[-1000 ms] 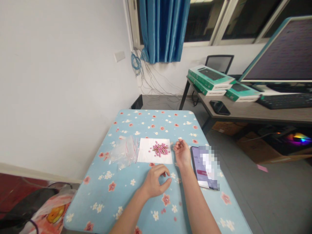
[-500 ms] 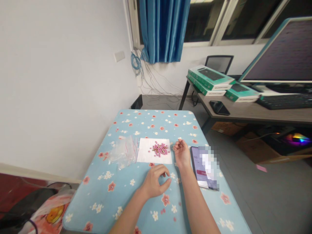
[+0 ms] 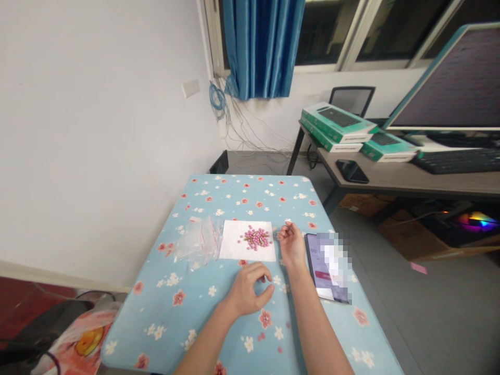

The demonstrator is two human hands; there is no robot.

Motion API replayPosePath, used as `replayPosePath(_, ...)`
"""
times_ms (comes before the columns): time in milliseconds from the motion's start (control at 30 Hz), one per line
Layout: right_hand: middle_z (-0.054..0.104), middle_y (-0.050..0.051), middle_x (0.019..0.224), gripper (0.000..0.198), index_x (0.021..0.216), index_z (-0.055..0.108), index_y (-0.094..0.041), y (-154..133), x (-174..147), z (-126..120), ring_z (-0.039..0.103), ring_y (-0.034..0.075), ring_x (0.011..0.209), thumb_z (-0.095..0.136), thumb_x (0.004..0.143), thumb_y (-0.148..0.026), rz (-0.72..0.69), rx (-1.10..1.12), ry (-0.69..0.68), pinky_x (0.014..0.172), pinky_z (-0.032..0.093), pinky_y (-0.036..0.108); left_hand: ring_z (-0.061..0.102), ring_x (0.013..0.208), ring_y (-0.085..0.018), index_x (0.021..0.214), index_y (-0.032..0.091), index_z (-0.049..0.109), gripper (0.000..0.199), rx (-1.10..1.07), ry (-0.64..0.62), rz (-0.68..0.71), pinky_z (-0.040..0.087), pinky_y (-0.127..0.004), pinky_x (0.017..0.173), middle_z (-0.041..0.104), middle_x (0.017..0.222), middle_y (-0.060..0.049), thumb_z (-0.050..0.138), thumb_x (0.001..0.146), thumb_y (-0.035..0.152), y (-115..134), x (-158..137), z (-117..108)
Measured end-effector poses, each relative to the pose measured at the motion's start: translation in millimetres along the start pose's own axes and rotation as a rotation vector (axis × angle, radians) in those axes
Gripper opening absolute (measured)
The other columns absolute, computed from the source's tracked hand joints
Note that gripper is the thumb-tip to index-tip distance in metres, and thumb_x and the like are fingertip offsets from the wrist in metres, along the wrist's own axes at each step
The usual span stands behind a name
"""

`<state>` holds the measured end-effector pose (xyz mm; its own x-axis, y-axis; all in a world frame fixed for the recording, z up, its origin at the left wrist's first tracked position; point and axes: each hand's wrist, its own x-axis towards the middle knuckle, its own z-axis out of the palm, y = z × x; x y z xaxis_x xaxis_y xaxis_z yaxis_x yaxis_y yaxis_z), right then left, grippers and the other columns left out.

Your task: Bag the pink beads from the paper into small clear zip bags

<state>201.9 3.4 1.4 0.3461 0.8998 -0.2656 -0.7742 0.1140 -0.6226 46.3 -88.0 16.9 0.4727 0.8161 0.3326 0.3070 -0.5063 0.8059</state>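
A sheet of white paper point(image 3: 234, 239) lies on the blue flowered table, with a heap of small pink tablets point(image 3: 256, 238) on it and some brownish-gold capsule-like pieces mixed in. My left hand point(image 3: 250, 289) rests below the paper, fingers bent and thumb apart, holding nothing. To the right of the paper lies my right hand point(image 3: 291, 247), palm turned inward, its fingers loosely curled; I see nothing in it. Clear zip bags point(image 3: 199, 242) lie left of the paper. A phone point(image 3: 324, 268), partly blurred out, is beside my right wrist.
A white wall point(image 3: 97, 130) runs along the table's left side. On the right, a desk point(image 3: 390, 179) bears green keyboard boxes point(image 3: 338, 125), a black phone point(image 3: 352, 171), a keyboard point(image 3: 461, 160) and a monitor point(image 3: 449, 83). Cables hang under the blue curtain point(image 3: 263, 52).
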Motion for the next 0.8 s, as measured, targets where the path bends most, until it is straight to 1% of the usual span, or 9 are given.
replayPosePath(333, 0.057, -0.005, 0.054, 0.012, 0.07, 0.059, -0.016, 0.2, 0.8, -0.6, 0.051, 0.004, 0.048, 0.062, 0.075, -0.026, 0.022, 0.044, 0.016, 0.045, 0.042, 0.013, 0.052, 0.068, -0.015, 0.076, 0.017, 0.052, 0.005, 0.0, 0.001, 0.002, 0.04, -0.027, 0.065, 0.057, 0.073, -0.003, 0.054, 0.073, 0.015, -0.8, 0.6, 0.2)
replayPosePath(800, 0.055, -0.006, 0.055, 0.012, 0.071, 0.058, -0.017, -0.1, -0.5, 0.7, 0.051, 0.004, 0.048, 0.063, 0.074, -0.027, -0.001, 0.02, 0.007, 0.045, 0.042, 0.013, 0.052, 0.068, -0.015, 0.076, 0.018, 0.053, 0.006, -0.005, -0.003, -0.01, 0.041, -0.027, 0.065, 0.058, 0.073, -0.003, 0.053, 0.072, 0.014, 2.4, 0.5, -1.2)
